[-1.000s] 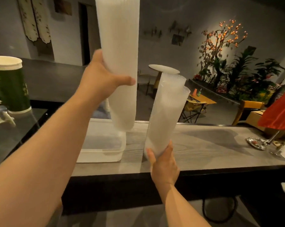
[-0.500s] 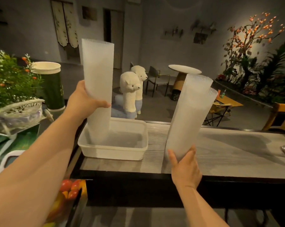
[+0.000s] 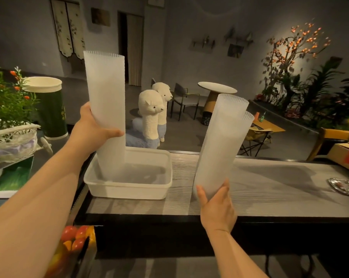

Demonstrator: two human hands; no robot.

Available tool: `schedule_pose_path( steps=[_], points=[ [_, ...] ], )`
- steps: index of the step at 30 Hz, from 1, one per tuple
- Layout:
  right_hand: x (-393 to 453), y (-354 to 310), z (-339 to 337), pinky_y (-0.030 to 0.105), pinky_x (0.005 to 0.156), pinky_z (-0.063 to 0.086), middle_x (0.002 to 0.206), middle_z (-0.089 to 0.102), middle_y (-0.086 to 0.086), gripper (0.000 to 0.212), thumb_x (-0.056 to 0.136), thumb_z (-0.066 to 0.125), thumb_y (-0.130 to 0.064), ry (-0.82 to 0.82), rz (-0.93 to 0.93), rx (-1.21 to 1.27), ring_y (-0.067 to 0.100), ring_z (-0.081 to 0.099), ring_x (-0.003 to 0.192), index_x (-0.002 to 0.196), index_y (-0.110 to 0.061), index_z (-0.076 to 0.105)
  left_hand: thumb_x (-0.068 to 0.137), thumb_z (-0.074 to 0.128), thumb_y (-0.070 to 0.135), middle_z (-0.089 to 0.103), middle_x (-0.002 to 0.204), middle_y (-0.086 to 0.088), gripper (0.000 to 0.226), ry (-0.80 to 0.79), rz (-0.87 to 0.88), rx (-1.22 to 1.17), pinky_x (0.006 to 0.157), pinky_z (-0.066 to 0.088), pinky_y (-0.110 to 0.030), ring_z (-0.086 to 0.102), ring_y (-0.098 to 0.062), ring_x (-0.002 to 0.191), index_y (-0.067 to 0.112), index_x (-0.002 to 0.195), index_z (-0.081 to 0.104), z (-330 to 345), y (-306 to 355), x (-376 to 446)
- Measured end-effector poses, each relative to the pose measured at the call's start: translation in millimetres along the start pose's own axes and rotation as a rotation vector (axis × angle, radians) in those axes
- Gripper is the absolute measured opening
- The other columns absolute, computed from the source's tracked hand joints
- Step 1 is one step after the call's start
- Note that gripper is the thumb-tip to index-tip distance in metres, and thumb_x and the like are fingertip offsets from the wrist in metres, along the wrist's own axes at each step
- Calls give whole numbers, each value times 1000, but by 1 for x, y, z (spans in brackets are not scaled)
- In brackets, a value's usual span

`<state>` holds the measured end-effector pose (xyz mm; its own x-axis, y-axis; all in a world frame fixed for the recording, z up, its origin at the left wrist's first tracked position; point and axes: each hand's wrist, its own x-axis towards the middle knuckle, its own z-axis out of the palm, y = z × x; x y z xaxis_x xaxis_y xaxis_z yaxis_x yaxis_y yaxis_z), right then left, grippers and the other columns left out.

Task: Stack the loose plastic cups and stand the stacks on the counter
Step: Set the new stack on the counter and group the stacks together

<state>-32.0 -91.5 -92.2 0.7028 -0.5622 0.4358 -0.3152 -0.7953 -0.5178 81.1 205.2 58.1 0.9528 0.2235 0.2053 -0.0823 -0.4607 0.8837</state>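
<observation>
My left hand (image 3: pixel 91 130) grips a tall stack of frosted plastic cups (image 3: pixel 107 93) around its middle, rims up. Its lower end reaches down inside a white plastic tub (image 3: pixel 129 190) on the grey counter (image 3: pixel 269 189). My right hand (image 3: pixel 215 207) holds the base of a second tall cup stack (image 3: pixel 219 145), which leans to the right with its foot on the counter beside the tub. Another cup stack (image 3: pixel 246 121) shows just behind it; its lower part is hidden.
A flower basket (image 3: pixel 11 145) and a green canister (image 3: pixel 49 109) stand at the left. A silver dish (image 3: pixel 344 186) lies at the counter's right end. Two plush alpacas (image 3: pixel 151 117), chairs and a round table (image 3: pixel 216 90) are on the floor beyond the counter.
My left hand has brought its cup stack down from high up until its lower end is inside the tub. The right hand's stack has stayed leaning on the counter. The view has tilted down.
</observation>
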Motion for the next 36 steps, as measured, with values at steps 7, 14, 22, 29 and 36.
schedule_pose_path(
  steps=[7, 14, 22, 29, 36],
  points=[
    [2, -2, -3, 44, 83, 53, 124, 59, 2, 86, 80, 53, -70, -49, 62, 96, 25, 62, 107, 143, -27, 14, 82, 76, 26, 50, 133, -17, 68, 421, 887, 100, 101, 45, -42, 49, -28, 119, 6, 137, 40, 34, 57, -76],
    [0, 0, 2, 39, 85, 52, 133, 56, 3, 90, 81, 47, -72, 2, 21, 65, 21, 60, 114, 147, -23, 11, 79, 82, 22, 30, 160, 0, 103, -565, 263, -3, 113, 33, -42, 33, -24, 144, 29, 156, 13, 141, 85, -61],
    [3, 3, 4, 39, 97, 47, 146, 44, 0, 92, 84, 44, -71, -25, 12, 82, 20, 51, 125, 153, -21, 7, 82, 60, -13, 29, 160, -7, 93, -788, 113, -314, 116, 32, -51, 23, -29, 149, 33, 154, 23, 166, 82, -16],
    [2, 4, 6, 37, 95, 47, 142, 48, 2, 95, 80, 41, -74, 10, 10, 93, 20, 53, 122, 152, -19, 10, 76, 80, 1, 38, 155, -4, 110, -981, 174, -153, 114, 35, -50, 33, -29, 144, 45, 154, 15, 188, 90, -7],
    [2, 6, 5, 35, 93, 48, 140, 48, 1, 94, 81, 40, -74, -5, -2, 76, 18, 54, 119, 150, -19, 10, 78, 78, 7, 51, 132, 10, 100, -1068, 241, -31, 101, 46, -58, 51, -24, 123, 47, 149, 19, 201, 91, -8]
  ],
)
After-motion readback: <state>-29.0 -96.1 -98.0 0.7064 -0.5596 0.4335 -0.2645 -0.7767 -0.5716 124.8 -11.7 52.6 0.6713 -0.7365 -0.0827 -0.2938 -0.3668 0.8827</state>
